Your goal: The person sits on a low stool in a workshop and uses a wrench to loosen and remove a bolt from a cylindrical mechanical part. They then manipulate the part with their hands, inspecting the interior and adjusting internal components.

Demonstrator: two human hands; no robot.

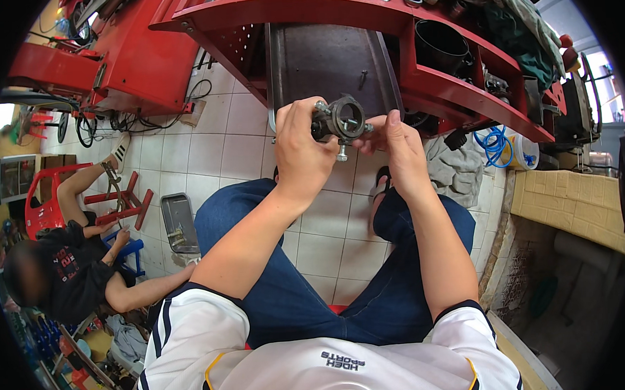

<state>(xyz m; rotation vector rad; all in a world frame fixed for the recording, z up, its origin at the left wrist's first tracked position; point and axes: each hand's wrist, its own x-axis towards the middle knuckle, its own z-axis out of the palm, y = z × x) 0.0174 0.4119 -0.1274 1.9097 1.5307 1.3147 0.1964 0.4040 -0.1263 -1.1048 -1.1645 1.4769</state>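
Seated over a tiled workshop floor, I am holding a small metal part (340, 120) up between my knees, just in front of a red workbench (360, 15). My left hand (303, 150) is closing around its left side, fingers wrapped over the top and thumb underneath. My right hand (397, 146) is pinching at the right edge, fingertips meeting near a stud that is sticking out there. The part is a ring-shaped casting with a round bore and a bolt (340, 152) hanging from its underside. It is looking heavy for its size, rigid, and likely greasy, so I am judging the thick ring body the safest hold, not the thin studs. To my far left, another person (71, 265) is crouching beside a grey tray (180, 222).
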